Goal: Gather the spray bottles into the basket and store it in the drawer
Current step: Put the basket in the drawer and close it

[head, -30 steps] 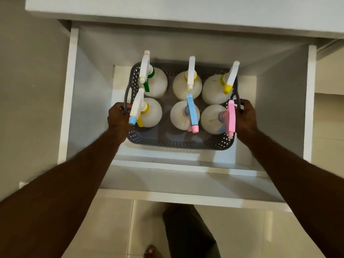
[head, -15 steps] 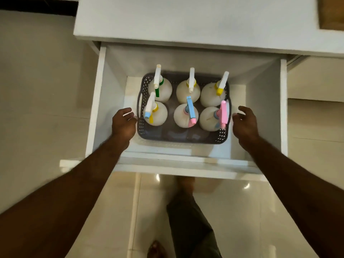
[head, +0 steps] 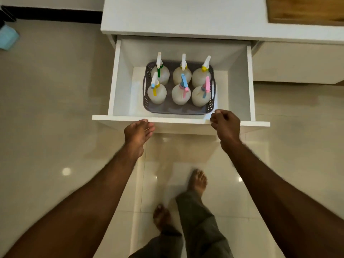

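Note:
A grey perforated basket (head: 176,110) sits on the floor of the open white drawer (head: 122,81). Several white spray bottles (head: 157,94) stand upright in it in two rows, with green, yellow, blue and pink triggers. My left hand (head: 138,133) is at the drawer's front panel (head: 178,120), left of centre, fingers stretched out and touching its top edge, holding nothing. My right hand (head: 225,125) hovers over the front panel's right part with its fingers curled in, nothing visible inside them. Both hands are clear of the basket.
A white countertop (head: 186,15) overhangs the drawer, with a wooden board (head: 305,10) at its far right. A light blue object (head: 7,38) lies on the floor far left. My bare feet (head: 198,180) stand on glossy tiles just in front of the drawer.
Both hands let go of the basket handles and drew back out of the drawer to its front panel. The view pulled back and up; the basket stays inside.

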